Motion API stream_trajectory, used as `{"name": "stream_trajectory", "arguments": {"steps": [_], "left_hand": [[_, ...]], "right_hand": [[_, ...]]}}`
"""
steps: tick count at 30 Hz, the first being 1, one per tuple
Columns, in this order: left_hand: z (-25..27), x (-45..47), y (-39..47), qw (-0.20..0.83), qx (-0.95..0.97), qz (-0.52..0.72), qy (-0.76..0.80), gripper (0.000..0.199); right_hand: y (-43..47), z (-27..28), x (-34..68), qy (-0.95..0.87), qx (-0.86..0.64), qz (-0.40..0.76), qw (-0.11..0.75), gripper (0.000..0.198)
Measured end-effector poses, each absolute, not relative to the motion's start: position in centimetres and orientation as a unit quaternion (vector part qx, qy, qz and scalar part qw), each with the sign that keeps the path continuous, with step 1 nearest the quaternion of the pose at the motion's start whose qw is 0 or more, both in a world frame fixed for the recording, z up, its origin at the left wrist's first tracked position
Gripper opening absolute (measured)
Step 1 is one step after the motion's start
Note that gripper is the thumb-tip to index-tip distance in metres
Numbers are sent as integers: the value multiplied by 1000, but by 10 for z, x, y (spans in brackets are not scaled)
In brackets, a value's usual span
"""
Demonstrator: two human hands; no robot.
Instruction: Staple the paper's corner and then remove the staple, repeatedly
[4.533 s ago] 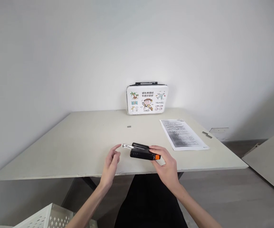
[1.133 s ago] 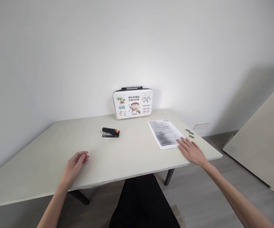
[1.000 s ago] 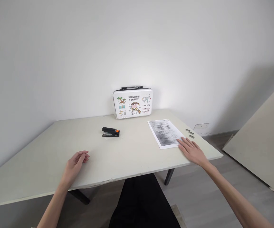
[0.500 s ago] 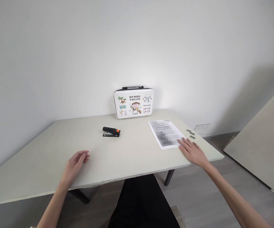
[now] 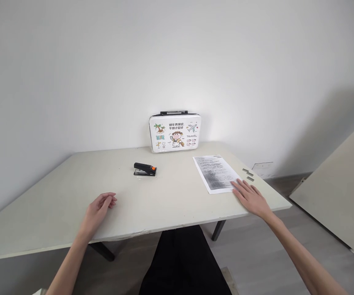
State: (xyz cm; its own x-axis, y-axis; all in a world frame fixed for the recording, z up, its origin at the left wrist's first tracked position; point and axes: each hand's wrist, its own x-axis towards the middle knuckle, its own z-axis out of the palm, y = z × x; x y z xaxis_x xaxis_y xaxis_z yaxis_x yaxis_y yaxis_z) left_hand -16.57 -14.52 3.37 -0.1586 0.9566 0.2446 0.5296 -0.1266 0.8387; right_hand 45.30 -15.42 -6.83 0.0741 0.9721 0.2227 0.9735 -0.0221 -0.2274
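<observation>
My left hand [image 5: 98,208] rests on its side on the table, fingers loosely curled together; nothing shows in it. Beyond it stands a black stapler [image 5: 145,169] with an orange patch, apart from the hand. My right hand [image 5: 252,199] lies flat near the right front of the table with its fingers stretched out. Its fingertips touch the near right corner of a printed sheet of paper [image 5: 215,173]. Past those fingers, by the table's right edge, lie a few small grey strips of staples [image 5: 249,178].
A white case [image 5: 175,135] with cartoon prints and a black handle stands upright at the back, by the wall. The pale table [image 5: 164,209] has a worn front edge. On the right, a large pale panel [image 5: 339,188] stands on the floor beside the table.
The view has shifted slightly, so the table things appear a little further right. Both hands keep the same pose and place.
</observation>
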Motion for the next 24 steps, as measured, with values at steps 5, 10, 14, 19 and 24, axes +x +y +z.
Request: {"name": "stream_trajectory", "arguments": {"steps": [5, 10, 14, 19, 24], "left_hand": [[35, -165, -146, 242, 601, 453, 612, 50], [30, -168, -146, 238, 608, 449, 610, 49], [24, -174, -143, 237, 616, 442, 608, 48], [22, -175, -144, 238, 618, 436, 609, 48], [28, -170, -148, 238, 614, 440, 610, 47]], "right_hand": [[-155, -68, 454, -685, -710, 4, 162, 63], [-157, -69, 454, -685, -707, 2, 174, 60], [-170, -69, 447, -693, -696, 7, 188, 57], [-193, -67, 429, -706, -681, 20, 194, 56], [-199, -63, 418, -705, -680, 22, 201, 57]]}}
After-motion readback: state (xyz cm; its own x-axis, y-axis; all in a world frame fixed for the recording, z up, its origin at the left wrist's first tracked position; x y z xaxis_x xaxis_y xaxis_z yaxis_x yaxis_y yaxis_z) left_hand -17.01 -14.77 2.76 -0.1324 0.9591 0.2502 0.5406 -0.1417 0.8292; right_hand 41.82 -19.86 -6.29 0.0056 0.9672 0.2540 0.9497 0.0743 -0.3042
